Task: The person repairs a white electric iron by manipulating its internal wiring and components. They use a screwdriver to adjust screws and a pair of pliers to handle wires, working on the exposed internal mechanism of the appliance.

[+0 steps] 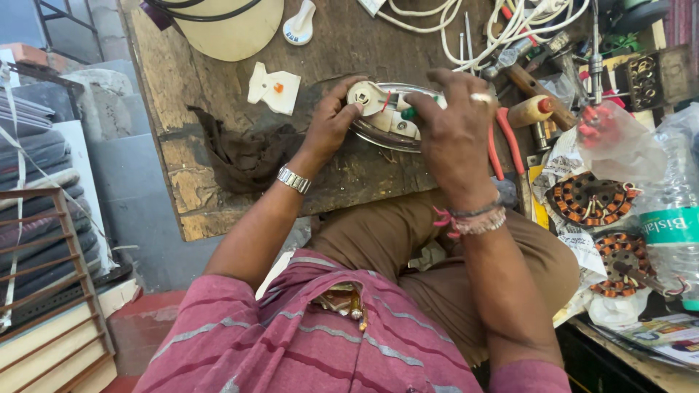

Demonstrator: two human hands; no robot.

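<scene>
Iron soleplate (pixel 382 131), shiny metal with white parts on it, lies near the middle of a worn, scratched wooden worktop (pixel 204 182). Left hand (pixel 331 120) grips a round white part at its left end; right hand (pixel 451 124) is closed on a green-handled screwdriver (pixel 409 113) over it. A dark rag (pixel 244 156) lies toward the worktop's left edge. A clear plastic bottle (pixel 673 211) with a green label stands beyond the right edge, by copper-wound coils (pixel 590 200).

**Materials and surface finish**

The iron soleplate (pixel 378 135) is seen as polished, glossy metal, with matt white plastic fittings (pixel 366 94) mounted on it. The workbench (pixel 218 131) is found to be rough, worn wood. A matt brown cloth (pixel 244 153) is noted. The pliers (pixel 506 142) are sheathed in smooth red plastic.
</scene>
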